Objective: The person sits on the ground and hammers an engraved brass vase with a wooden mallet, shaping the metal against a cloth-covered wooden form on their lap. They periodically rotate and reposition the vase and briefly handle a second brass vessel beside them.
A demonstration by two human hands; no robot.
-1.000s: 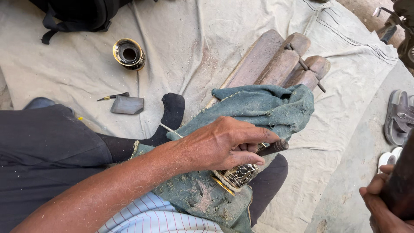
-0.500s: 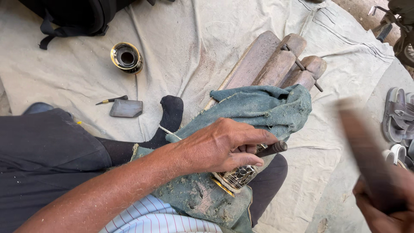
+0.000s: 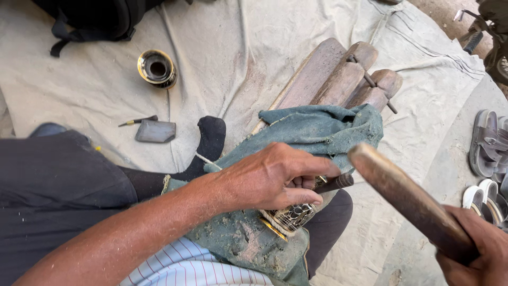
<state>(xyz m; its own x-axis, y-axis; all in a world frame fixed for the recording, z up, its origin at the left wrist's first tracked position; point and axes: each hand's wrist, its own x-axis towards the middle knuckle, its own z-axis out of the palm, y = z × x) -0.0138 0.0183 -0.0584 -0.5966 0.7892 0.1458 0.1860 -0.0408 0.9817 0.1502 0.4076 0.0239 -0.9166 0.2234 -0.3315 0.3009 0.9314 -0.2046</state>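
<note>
My right hand (image 3: 479, 249), at the near right corner, is clenched around a smooth brown wooden mallet handle (image 3: 407, 201), raised and angled toward the middle of the scene. My left hand (image 3: 270, 177), at centre, is closed over a slim dark-handled punch (image 3: 333, 184), its tip pressed down on a perforated silver-and-brass metal piece (image 3: 291, 216) that lies on a dusty green cloth (image 3: 317, 132) spread across my lap. I judge this to be the striking step of chasing the metal: the tool is set, the mallet poised. The next move calls for a short, square blow on the punch head, my left grip keeping the tip from skating off the pattern.

Beyond the cloth, a bundle of worn wooden blocks (image 3: 338, 74) lies on a pale canvas sheet (image 3: 238, 53). To the left, a small grey flat stone (image 3: 155, 131) lies just beside a thin dark awl (image 3: 137, 121). Farther left, a round brass cup (image 3: 157, 68) stands upright; a black bag (image 3: 100, 18) lies at the far edge. Sandals (image 3: 487, 143) lie at right.
</note>
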